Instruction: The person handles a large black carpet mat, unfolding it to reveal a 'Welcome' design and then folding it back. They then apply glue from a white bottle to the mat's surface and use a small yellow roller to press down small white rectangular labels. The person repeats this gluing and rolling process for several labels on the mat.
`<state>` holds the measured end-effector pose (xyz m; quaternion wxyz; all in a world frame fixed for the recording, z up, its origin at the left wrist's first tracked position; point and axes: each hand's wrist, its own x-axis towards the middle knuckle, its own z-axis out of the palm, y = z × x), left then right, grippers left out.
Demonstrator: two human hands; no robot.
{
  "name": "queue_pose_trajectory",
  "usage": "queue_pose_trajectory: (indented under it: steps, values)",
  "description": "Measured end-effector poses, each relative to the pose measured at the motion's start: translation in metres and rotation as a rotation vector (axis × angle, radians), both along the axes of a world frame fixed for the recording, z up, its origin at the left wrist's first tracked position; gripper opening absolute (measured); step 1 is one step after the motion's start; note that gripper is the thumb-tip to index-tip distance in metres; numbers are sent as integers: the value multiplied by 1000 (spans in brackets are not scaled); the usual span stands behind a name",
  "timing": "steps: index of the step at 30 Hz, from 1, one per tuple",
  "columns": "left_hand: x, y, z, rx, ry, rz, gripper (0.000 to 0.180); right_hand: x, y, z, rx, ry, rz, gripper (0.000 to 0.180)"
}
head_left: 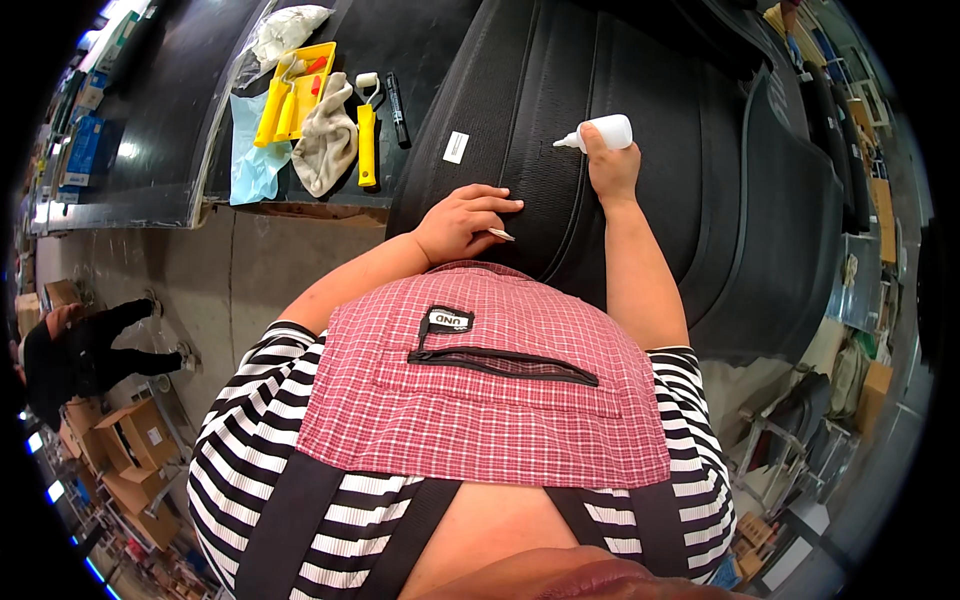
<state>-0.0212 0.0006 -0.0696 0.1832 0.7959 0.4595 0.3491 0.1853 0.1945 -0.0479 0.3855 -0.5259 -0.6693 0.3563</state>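
Note:
My right hand (612, 168) is closed round a white squeeze bottle (608, 131). The bottle is tipped on its side, its narrow nozzle pointing left over a large black ribbed mat (550, 90). Near the mat's front edge rests my left hand (465, 222), with the index finger stretched toward the mat and the other fingers curled. A small, thin whitish piece (502, 235) pokes out from those curled fingers; its kind is too small to tell. A white label (455, 147) lies on the mat beyond my left hand.
Left of the mat, a black table (160, 120) holds a yellow paint tray (318, 80), a small yellow-handled roller (367, 140), a black marker (397, 110), a grey rag (326, 140) and a light blue cloth (258, 150). A person in dark clothes (75, 355) stands at far left near cardboard boxes (135, 440).

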Motion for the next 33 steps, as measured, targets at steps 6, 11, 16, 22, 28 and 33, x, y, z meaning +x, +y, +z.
queue_pose_trajectory:
  steps: [6,11,16,22,28,33]
  values:
    - [-1,-1,0,2,18,17,9,-3,-5,9,27,-55,23,37]
    - [-2,-2,-1,10,13,13,9,-5,-8,11,38,-83,14,38]
    - [-4,-2,-1,4,0,6,9,-3,-4,5,12,-75,29,37]
    - [-4,-3,0,-8,-15,1,8,-1,-11,11,-29,-57,74,35]
    - [-3,-2,3,15,2,6,9,2,-21,18,-35,-21,108,32]
    - [0,-3,4,6,3,8,9,7,-22,20,-46,63,129,30]
